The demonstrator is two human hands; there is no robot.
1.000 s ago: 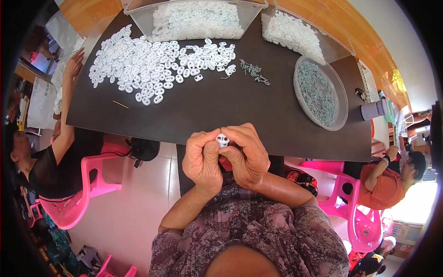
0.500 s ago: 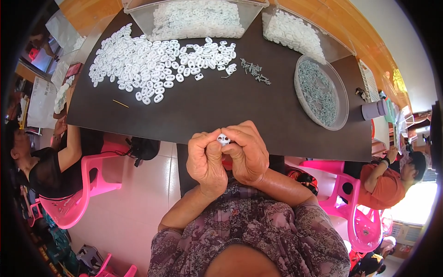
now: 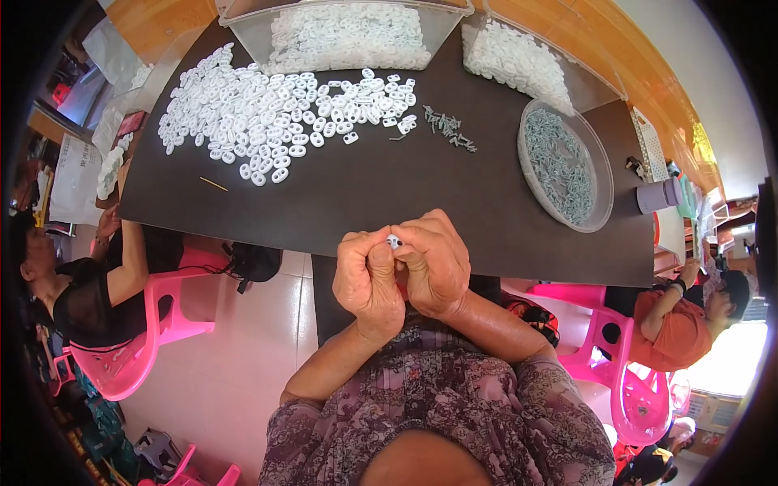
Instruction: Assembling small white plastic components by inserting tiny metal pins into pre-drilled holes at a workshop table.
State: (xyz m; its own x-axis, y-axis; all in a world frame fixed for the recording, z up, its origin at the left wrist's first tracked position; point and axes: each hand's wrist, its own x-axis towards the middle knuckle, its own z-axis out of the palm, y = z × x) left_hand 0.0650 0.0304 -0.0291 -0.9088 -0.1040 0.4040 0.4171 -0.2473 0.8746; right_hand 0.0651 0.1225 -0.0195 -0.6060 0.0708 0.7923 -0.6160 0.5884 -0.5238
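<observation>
Between my two hands, just off the table's near edge, is a small white oval plastic piece with two holes (image 3: 394,241). My left hand (image 3: 366,279) pinches one side of it with thumb and forefinger. The other side is held by my right hand (image 3: 436,263), its fingers curled in; they cover most of the piece. Farther off on the table lies a wide heap of similar white two-holed pieces (image 3: 243,109). Right of that heap is a small pile of grey screw-like pins (image 3: 447,127). Whether a pin is in my fingers is hidden.
A clear bin of white pieces (image 3: 344,40) stands at the back of the dark table (image 3: 324,194), beside a second bin (image 3: 519,61). A round tray of grey pins (image 3: 604,182), a purple cup (image 3: 658,195) and a thin yellow stick (image 3: 214,184) lie about. People sit left and right on pink chairs.
My hands stay together and have shifted very slightly. The white piece has turned a little and shows less between my fingertips.
</observation>
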